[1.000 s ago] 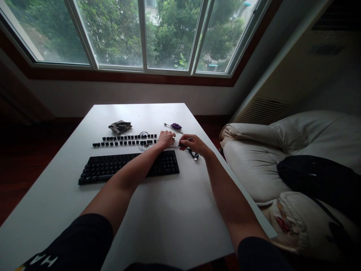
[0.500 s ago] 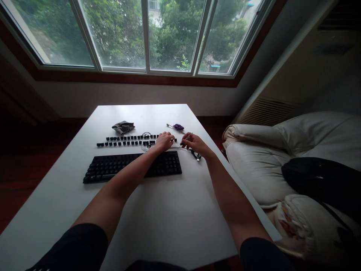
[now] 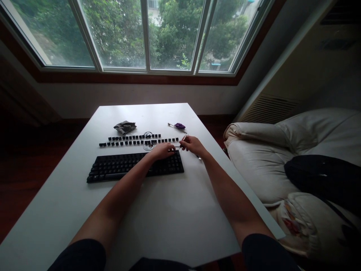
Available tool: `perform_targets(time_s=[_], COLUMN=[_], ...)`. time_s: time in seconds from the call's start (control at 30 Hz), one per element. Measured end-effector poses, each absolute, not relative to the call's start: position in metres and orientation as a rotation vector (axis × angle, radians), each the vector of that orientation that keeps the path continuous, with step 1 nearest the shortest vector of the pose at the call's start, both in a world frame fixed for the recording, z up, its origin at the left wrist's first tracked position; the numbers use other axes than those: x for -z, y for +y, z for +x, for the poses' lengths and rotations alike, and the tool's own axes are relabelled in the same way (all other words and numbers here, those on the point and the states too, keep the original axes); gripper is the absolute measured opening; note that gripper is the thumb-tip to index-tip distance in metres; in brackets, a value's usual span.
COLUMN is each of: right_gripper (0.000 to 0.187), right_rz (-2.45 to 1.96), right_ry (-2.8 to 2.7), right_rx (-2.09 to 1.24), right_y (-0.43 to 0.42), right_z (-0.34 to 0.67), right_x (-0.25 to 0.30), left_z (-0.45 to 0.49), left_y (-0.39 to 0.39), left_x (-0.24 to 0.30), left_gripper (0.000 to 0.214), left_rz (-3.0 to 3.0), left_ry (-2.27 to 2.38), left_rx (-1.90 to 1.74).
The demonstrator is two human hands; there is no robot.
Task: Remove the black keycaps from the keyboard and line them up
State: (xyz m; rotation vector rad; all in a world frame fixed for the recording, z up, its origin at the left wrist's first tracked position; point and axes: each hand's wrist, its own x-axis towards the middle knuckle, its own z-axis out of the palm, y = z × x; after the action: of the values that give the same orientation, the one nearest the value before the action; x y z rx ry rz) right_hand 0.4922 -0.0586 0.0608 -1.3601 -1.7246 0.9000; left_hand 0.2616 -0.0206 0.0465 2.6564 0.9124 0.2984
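Note:
A black keyboard (image 3: 132, 167) lies on the white table (image 3: 158, 218). Behind it run two rows of loose black keycaps (image 3: 135, 140). My left hand (image 3: 162, 151) rests with curled fingers on the keyboard's far right edge; what its fingertips hold, if anything, is too small to tell. My right hand (image 3: 192, 145) is closed on a thin metal tool (image 3: 182, 140) that points toward the left hand. A black cable (image 3: 199, 156) lies partly hidden under the right wrist.
A crumpled grey cloth (image 3: 124, 127) and a purple-headed tool (image 3: 178, 126) lie farther back on the table. A clear round disc (image 3: 148, 146) and a small wire ring (image 3: 147, 134) sit by the keycaps. A white sofa (image 3: 282, 162) with a black bag (image 3: 324, 180) stands at right.
My left hand has drawn back from the keycap rows to the keyboard's far right edge. More keycaps now show at the right end of the near row. My right hand has shifted slightly.

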Motion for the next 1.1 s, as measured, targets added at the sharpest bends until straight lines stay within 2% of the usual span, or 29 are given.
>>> perform_targets(time_s=[0.33, 0.6, 0.93, 1.1], right_gripper=[0.029, 0.02, 0.036, 0.037], right_rz=[-1.351, -1.301, -1.291, -1.258], right_ry=[-1.695, -2.083, -1.848, -1.837], right_rx=[-1.07, -0.856, -1.137, -1.209], right_y=[-0.061, -0.08, -0.066, -0.065], right_z=[0.485, 0.477, 0.502, 0.507], right_x=[-0.061, -0.084, -0.069, -0.069], left_z=[0.262, 0.26, 0.259, 0.259], left_y=[-0.027, -0.026, -0.026, -0.026], left_x=[-0.045, -0.039, -0.037, -0.038], left_gripper=[0.031, 0.03, 0.031, 0.031], left_rz=[2.683, 2.682, 2.634, 2.634], left_ry=[0.967, 0.961, 0.972, 0.976], left_rx=[-0.29, -0.317, -0.328, -0.326])
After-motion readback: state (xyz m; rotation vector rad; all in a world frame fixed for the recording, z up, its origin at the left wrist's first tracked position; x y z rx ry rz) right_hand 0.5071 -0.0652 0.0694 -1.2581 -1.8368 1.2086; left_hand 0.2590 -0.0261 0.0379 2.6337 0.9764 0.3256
